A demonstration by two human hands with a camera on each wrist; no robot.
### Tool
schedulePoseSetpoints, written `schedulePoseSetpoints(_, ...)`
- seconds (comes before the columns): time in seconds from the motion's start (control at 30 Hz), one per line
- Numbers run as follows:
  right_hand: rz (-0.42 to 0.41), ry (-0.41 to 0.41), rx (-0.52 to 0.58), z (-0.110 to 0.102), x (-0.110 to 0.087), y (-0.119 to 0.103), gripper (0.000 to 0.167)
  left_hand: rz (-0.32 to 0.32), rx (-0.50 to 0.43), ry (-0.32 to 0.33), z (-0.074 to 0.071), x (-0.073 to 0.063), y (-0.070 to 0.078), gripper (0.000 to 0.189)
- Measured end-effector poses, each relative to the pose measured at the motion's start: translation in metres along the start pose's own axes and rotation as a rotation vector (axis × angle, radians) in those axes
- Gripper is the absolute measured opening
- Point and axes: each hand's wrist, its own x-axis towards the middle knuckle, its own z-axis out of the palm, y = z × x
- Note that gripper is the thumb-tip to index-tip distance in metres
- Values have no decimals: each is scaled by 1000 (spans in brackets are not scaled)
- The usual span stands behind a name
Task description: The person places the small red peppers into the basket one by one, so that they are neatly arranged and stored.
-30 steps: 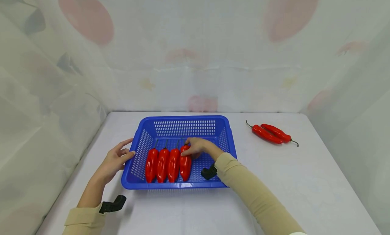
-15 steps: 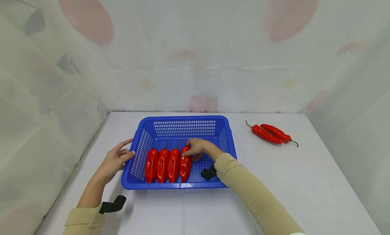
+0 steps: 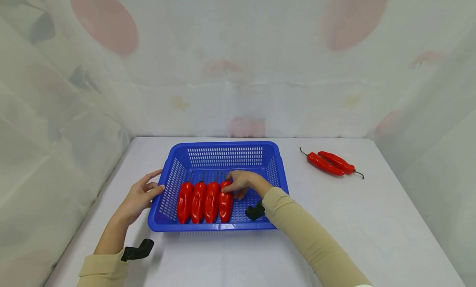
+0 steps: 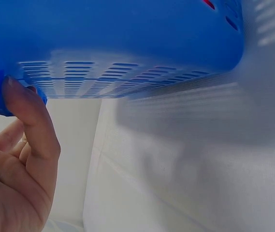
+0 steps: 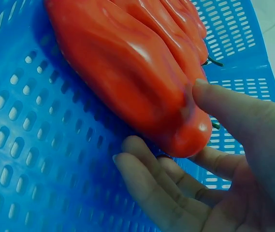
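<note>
In the head view, several glossy red chili peppers (image 3: 198, 202) lie side by side in a blue plastic basket (image 3: 232, 226), stems toward the far wall. My right hand (image 3: 241, 183) holds the rightmost red chili pepper (image 3: 225, 206) near its stem end. The right wrist view shows the thumb on that pepper (image 5: 127, 63) and the index finger at its end, with the other fingers below, partly bent. My left hand (image 3: 139, 196) grips the basket's left rim; in the left wrist view a bent digit meets the rim and the other fingers are partly hidden.
Two more red chili peppers (image 3: 325, 167) lie together on the white table (image 3: 357, 221), right of the basket. Pale patterned sheeting (image 3: 238, 96) hangs behind the table and along its sides. Black wrist devices (image 3: 137, 249) stick out from both sleeves.
The right hand and the chili pepper it holds shift only slightly inside the basket. The left hand, the basket and the two peppers outside stay where they were.
</note>
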Motion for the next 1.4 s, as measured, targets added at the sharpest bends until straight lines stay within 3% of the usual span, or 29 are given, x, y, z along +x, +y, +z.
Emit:
schedulePoseSetpoints(0.57,-6,-12,-7,-5,-2,-1,55,0,-3,-3,-1,0,1,67)
schedulePoseSetpoints(0.83,-52,57,-122,-19,-16,-7,47,-1,2,-3,-1,0,1,67)
schedulePoseSetpoints(1.1,-161,138,-279,-36,-31,-11,44,-5,1,-3,-1,0,0,67)
schedulePoseSetpoints(1.4,-350,301,-408,-54,-44,-13,38,-8,-4,-2,0,0,0,68)
